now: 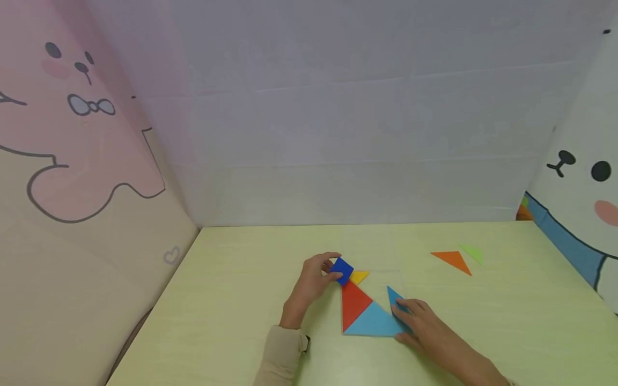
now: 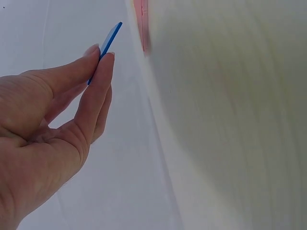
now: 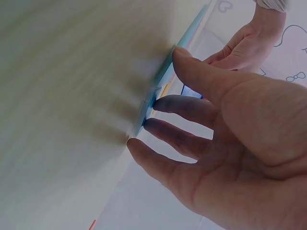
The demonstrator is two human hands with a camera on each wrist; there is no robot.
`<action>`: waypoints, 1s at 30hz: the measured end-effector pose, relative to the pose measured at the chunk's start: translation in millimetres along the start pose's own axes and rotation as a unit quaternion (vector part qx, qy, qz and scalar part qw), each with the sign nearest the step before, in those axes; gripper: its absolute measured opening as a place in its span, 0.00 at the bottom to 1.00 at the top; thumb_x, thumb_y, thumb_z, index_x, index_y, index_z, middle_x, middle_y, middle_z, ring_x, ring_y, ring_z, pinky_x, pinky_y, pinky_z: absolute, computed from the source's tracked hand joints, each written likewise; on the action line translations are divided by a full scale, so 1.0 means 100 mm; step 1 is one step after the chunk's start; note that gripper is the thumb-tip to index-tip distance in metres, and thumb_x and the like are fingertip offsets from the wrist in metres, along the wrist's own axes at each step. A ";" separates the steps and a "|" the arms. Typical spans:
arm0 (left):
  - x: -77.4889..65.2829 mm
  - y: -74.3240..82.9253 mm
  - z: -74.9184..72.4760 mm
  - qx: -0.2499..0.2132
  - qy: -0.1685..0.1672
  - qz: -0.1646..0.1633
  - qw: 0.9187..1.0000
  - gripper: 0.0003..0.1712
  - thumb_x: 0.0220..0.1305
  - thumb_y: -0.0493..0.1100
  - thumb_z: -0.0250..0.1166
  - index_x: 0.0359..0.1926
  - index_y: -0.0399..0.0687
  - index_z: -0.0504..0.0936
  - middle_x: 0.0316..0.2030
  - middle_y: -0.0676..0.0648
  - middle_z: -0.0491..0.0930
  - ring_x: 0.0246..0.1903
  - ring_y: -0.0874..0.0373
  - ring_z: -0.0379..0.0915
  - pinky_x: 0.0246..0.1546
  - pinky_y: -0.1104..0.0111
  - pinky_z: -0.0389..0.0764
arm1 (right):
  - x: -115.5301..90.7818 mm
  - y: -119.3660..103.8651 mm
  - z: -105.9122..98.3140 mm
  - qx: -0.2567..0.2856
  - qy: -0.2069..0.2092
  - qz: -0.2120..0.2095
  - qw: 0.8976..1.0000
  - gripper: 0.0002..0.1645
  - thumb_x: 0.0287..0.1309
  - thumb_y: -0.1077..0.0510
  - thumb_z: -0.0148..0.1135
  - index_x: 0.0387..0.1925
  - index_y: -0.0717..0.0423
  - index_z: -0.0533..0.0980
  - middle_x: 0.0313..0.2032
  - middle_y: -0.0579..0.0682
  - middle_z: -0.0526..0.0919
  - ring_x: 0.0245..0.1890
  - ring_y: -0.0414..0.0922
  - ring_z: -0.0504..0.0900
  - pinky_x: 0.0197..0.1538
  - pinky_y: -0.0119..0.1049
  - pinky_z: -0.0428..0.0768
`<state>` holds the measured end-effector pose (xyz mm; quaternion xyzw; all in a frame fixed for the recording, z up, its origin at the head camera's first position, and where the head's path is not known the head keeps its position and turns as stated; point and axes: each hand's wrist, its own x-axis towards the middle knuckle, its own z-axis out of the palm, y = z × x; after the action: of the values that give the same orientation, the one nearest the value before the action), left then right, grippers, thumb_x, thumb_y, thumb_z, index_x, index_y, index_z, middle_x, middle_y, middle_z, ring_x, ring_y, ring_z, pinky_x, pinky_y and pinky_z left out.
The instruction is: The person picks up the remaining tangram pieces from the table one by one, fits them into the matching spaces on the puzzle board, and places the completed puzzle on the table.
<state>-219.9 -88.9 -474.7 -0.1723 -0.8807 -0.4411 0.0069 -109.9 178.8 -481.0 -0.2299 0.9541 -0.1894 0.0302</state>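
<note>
Between its thumb and fingers, my left hand (image 1: 314,276) pinches a dark blue square tile (image 1: 341,271); the left wrist view has this tile (image 2: 110,40) edge-on. In the head view it overlaps the top of a red triangle (image 1: 355,305), beside a small yellow triangle (image 1: 359,276). A large light blue triangle (image 1: 374,323) lies against the red one. My right hand (image 1: 427,327) has its fingertips on a blue piece (image 1: 394,296) at the right, partly hidden by the fingers. The right wrist view shows these fingers spread, with the thumb (image 3: 184,57) at the light blue triangle.
An orange triangle (image 1: 456,261) and a small light green triangle (image 1: 474,253) lie farther back on the right of the pale table (image 1: 232,300). Printed cloth walls (image 1: 338,134) stand behind and on both sides.
</note>
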 end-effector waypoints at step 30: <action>0.09 0.18 0.31 -0.018 -0.061 -0.029 0.998 0.25 0.65 0.34 0.71 0.63 0.43 0.83 0.39 0.46 0.79 0.38 0.58 0.74 0.31 0.75 0.79 | 0.03 -0.02 -0.02 0.009 -0.019 0.016 1.000 0.32 0.63 0.52 0.71 0.63 0.65 0.78 0.62 0.63 0.75 0.62 0.63 0.72 0.61 0.59 0.76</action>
<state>-218.0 -52.1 -478.3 -0.1730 -0.8762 -0.4453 -0.0630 -111.5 176.3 -478.1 -0.2175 0.9552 -0.1935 0.0538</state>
